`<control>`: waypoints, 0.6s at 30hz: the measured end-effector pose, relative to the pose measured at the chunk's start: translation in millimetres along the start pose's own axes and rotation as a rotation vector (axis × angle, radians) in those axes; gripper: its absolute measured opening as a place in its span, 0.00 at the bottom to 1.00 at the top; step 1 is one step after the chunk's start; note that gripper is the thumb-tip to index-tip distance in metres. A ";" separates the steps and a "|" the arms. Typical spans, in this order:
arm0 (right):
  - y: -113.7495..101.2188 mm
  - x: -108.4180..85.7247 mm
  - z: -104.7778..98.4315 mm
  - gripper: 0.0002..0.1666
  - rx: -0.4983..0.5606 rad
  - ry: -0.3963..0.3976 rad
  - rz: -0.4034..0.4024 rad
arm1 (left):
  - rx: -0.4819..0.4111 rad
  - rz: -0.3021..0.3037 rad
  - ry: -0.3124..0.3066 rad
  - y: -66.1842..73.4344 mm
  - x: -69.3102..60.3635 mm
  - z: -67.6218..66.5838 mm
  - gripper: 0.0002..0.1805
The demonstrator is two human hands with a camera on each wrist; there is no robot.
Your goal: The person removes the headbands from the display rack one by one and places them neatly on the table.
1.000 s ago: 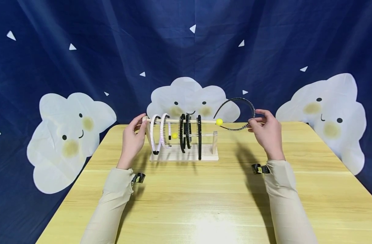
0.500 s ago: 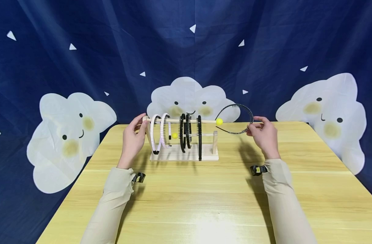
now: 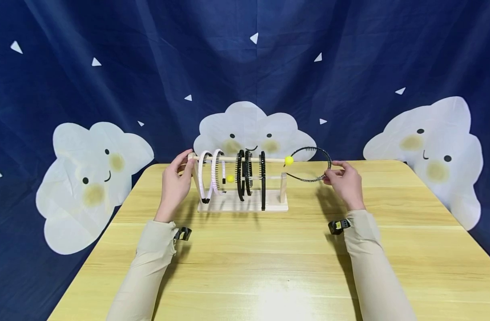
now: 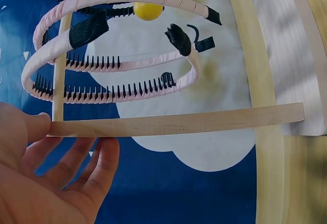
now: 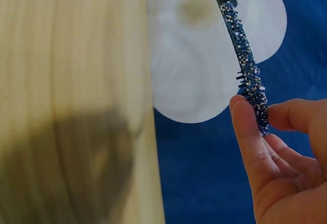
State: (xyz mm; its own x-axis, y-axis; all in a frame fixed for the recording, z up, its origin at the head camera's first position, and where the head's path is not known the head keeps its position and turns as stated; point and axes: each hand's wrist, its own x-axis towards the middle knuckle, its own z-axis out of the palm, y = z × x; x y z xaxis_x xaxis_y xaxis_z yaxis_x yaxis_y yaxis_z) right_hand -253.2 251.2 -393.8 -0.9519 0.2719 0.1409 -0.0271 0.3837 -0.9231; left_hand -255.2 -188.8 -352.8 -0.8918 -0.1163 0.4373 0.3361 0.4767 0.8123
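Note:
My left hand [image 3: 176, 185] grips the top of the left post [image 4: 153, 124] of a wooden rack [image 3: 273, 207], thumb on one side and fingers on the other. Two pale pink headbands [image 4: 97, 97] with black teeth and black tips hang on the upper rod near that post. Farther right on the rack are several black headbands [image 3: 263, 191]. Between thumb and fingers, my right hand [image 3: 346, 185] pinches a dark glittery headband [image 5: 249, 66]. Its two ends point left, close to the yellow ball [image 3: 288, 161] at the tip of the upper rod.
The rack stands on a light wooden table [image 3: 245, 254], near its far edge. A second yellow ball [image 3: 230, 178] tips a lower rod, which runs from the short right post [image 3: 283, 188]. Behind the table hangs a dark blue cloth [image 3: 164, 53] with white clouds.
My right hand has moved down and slightly left, lowering the glittery headband so that its ends sit around the level of the rod's ball. My left hand has stayed on the post.

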 end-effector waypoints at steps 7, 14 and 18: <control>16.2 2.9 4.7 0.29 -0.052 -0.019 0.051 | 0.002 -0.005 -0.003 -0.3 -0.7 -0.5 0.21; 26.0 3.6 8.5 0.28 0.020 -0.017 0.104 | 0.001 -0.001 -0.002 -0.8 -0.5 -0.3 0.21; 30.6 3.9 8.5 0.28 0.054 -0.033 0.135 | 0.001 0.000 -0.002 -0.4 -0.8 -0.1 0.21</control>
State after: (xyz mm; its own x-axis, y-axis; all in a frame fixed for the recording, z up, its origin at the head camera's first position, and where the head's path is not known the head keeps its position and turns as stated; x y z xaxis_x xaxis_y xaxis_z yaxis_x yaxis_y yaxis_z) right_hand -260.3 256.5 -424.6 -0.9575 0.2885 0.0029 0.0866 0.2969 -0.9510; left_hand -254.6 -189.0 -353.4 -0.8925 -0.1148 0.4361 0.3353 0.4776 0.8121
